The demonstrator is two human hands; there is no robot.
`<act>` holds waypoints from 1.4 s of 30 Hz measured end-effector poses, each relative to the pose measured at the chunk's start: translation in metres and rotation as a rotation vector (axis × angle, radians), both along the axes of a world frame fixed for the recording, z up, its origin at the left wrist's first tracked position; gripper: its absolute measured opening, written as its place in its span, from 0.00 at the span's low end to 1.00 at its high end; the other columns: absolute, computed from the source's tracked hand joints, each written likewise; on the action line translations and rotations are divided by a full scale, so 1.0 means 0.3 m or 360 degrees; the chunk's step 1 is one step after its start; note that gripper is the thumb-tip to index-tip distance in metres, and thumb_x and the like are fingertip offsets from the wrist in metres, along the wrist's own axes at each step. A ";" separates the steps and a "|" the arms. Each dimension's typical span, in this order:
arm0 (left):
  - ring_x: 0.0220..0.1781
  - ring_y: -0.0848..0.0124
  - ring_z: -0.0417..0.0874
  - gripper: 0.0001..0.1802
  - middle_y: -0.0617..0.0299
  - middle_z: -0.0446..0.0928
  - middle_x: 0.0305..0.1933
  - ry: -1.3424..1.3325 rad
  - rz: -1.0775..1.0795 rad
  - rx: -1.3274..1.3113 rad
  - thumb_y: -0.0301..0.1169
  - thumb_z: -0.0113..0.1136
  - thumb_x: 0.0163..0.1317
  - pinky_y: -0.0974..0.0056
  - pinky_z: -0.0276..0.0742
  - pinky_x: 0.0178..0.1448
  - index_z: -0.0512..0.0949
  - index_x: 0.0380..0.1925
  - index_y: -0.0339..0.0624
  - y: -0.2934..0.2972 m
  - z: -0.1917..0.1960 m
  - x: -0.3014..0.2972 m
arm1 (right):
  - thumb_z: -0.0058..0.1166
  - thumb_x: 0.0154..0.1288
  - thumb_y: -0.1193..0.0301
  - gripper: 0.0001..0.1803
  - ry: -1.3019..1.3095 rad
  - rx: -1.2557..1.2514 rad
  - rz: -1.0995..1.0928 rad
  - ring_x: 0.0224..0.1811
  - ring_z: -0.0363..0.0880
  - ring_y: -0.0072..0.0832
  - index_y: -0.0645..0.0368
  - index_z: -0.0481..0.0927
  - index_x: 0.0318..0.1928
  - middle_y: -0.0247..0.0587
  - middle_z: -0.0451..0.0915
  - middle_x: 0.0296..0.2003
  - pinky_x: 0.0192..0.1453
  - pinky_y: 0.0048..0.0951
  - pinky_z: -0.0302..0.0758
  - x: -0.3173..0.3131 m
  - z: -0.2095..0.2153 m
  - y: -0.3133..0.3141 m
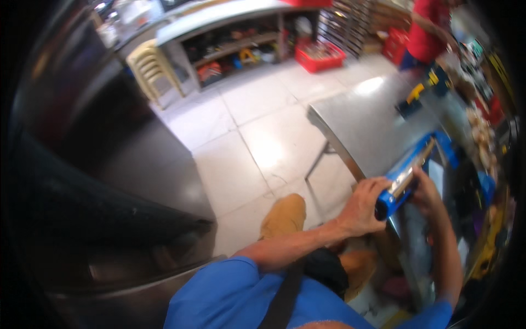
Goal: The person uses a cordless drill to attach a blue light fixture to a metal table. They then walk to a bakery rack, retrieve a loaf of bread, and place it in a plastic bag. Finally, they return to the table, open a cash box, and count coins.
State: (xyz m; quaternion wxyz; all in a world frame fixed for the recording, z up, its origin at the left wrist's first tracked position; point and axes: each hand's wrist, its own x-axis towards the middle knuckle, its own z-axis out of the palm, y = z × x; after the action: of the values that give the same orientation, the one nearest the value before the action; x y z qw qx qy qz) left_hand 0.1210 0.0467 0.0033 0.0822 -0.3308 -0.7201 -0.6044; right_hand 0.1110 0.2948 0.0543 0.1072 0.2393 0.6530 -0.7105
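Left hand (362,205) and right hand (426,192) are curled around the long blue tool (404,181) at three o'clock, which could slip and bump the metal tabletop (361,126) if their hold gets loose.

Metal table (364,118), yellow-and-black tool (416,93) lying on top
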 end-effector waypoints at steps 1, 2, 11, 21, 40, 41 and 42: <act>0.64 0.47 0.71 0.44 0.44 0.69 0.63 -0.0020 0.0000 -0.0014 0.28 0.73 0.38 0.51 0.70 0.68 0.67 0.61 0.37 -0.009 -0.020 -0.017 | 0.53 0.70 0.50 0.29 0.0043 -0.0027 0.0077 0.47 0.82 0.36 0.58 0.70 0.61 0.43 0.80 0.49 0.48 0.44 0.82 -0.001 -0.015 0.003; 0.64 0.47 0.71 0.44 0.44 0.69 0.62 -0.0051 -0.0002 -0.0029 0.29 0.73 0.39 0.51 0.70 0.67 0.67 0.62 0.37 -0.024 -0.040 -0.033 | 0.56 0.69 0.51 0.29 0.0074 -0.0043 0.0007 0.42 0.83 0.35 0.58 0.70 0.60 0.42 0.81 0.45 0.41 0.40 0.84 -0.014 -0.039 -0.025; 0.60 0.49 0.75 0.45 0.47 0.72 0.58 0.0021 0.0048 -0.0049 0.31 0.73 0.38 0.52 0.72 0.64 0.67 0.62 0.39 -0.070 -0.021 -0.010 | 0.66 0.60 0.60 0.32 0.0605 0.0965 0.0466 0.55 0.77 0.44 0.72 0.73 0.57 0.51 0.78 0.54 0.63 0.41 0.72 0.225 -0.021 -0.124; 0.60 0.50 0.78 0.47 0.46 0.77 0.56 0.0257 0.0256 -0.0201 0.42 0.81 0.36 0.52 0.74 0.64 0.71 0.60 0.42 0.048 -0.171 -0.112 | 0.72 0.49 0.53 0.27 0.1069 0.1934 0.0712 0.61 0.70 0.55 0.62 0.79 0.38 0.56 0.75 0.57 0.68 0.50 0.66 0.442 -0.158 -0.068; 0.64 0.52 0.76 0.31 0.46 0.77 0.61 -0.0558 -0.1058 -0.0765 0.40 0.65 0.64 0.55 0.71 0.65 0.71 0.62 0.34 0.102 -0.346 0.214 | 0.63 0.58 0.70 0.13 0.1089 0.1790 -0.0086 0.46 0.81 0.42 0.64 0.81 0.41 0.47 0.82 0.41 0.54 0.37 0.77 0.365 -0.215 -0.157; 0.63 0.54 0.77 0.31 0.46 0.77 0.62 -0.0644 -0.1110 -0.0785 0.39 0.66 0.64 0.54 0.74 0.62 0.71 0.62 0.34 0.092 -0.385 0.198 | 0.63 0.58 0.71 0.14 0.1238 0.1937 -0.0079 0.48 0.81 0.42 0.64 0.81 0.43 0.47 0.82 0.43 0.55 0.37 0.76 0.365 -0.251 -0.145; 0.60 0.54 0.79 0.29 0.45 0.78 0.59 -0.0597 -0.1045 -0.0825 0.38 0.66 0.63 0.54 0.75 0.61 0.73 0.60 0.34 0.075 -0.430 0.194 | 0.63 0.58 0.71 0.14 0.1398 0.2079 -0.0053 0.49 0.80 0.42 0.65 0.81 0.44 0.47 0.81 0.45 0.57 0.37 0.76 0.360 -0.264 -0.131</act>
State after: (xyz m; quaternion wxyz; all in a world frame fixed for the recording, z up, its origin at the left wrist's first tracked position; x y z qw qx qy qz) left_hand 0.1791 0.0693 -0.1257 -0.3309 -0.4359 -0.7071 -0.4478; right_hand 0.2190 0.2554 -0.0249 -0.3338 -0.0392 0.9172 -0.2139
